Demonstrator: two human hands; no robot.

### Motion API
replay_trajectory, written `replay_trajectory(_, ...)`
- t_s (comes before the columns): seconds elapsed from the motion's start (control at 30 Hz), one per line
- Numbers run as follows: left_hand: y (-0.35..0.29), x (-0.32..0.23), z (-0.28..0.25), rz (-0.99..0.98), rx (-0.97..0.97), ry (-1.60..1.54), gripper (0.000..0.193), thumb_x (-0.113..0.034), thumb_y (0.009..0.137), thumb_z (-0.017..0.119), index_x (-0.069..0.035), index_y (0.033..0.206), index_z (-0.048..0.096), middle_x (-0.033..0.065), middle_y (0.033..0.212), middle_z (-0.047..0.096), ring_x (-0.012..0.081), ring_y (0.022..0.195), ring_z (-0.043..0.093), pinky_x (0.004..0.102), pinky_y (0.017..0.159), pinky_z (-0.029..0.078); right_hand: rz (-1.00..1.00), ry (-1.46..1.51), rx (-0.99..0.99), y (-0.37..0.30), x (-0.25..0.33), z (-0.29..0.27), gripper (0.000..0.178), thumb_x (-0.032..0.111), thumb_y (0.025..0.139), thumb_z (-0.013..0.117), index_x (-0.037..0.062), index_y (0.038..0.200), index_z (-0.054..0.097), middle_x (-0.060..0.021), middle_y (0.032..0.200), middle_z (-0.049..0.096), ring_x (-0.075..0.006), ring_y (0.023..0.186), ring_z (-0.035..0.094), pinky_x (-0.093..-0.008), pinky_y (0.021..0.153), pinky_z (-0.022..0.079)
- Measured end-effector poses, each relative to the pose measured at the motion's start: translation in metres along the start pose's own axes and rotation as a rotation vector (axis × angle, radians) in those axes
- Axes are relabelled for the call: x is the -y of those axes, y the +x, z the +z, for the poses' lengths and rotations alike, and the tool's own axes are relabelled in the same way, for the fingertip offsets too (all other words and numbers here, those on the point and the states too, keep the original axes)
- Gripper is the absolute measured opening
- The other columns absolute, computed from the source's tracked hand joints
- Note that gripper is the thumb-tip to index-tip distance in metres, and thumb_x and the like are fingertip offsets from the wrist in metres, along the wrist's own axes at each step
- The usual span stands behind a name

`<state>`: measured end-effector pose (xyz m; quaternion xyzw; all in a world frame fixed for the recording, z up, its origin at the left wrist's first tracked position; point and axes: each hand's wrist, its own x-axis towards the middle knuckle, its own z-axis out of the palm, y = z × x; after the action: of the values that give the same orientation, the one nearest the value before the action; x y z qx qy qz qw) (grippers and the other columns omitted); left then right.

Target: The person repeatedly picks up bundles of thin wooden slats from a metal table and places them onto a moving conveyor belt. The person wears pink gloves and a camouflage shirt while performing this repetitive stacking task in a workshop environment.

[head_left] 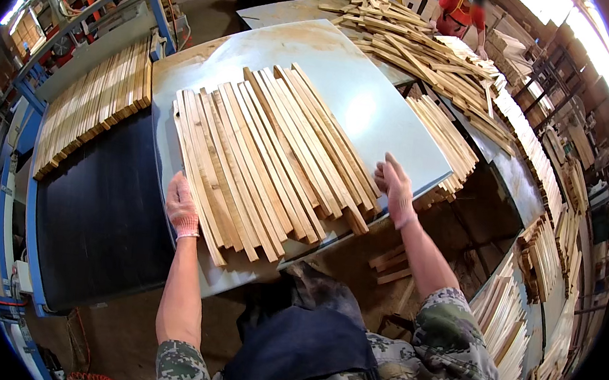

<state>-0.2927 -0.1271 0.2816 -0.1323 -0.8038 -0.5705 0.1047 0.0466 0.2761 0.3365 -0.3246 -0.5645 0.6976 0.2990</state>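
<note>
A row of long pale wooden strips (271, 158) lies side by side on a smooth light-grey tabletop (357, 86), their near ends uneven. My left hand (182, 205), in a thin pinkish work glove, lies along the outer left strip with its fingers stretched out. On the other side, my right hand (395, 187), gloved too, is raised just beyond the near end of the rightmost strips. Its fingers are loosely bent, and nothing shows in them. A small gap seems to part it from the wood.
To the left, more strips (99, 100) lie packed on a dark conveyor belt (99, 215) under a blue machine frame (92, 8). A loose heap of strips (418, 51) covers the far table, where a person in red (459, 15) stands. Stacked strips (500, 308) line the right.
</note>
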Motion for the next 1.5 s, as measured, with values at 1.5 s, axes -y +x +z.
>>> replay_trajectory(1.5,-0.008,-0.019,-0.002,-0.128,-0.004,-0.015,0.047,-0.038,0.107,0.064,0.001,0.133,0.071,0.0212,0.13,0.074,0.0312,0.119,0.073,0.0384,0.103,0.056,-0.33,-0.19,-0.148,-0.017,-0.054,0.073,0.068,0.021,0.112,0.055,-0.0028,0.168,0.026,-0.0279,0.17,0.032,-0.035,0.157,0.036,-0.0429,0.128,0.031)
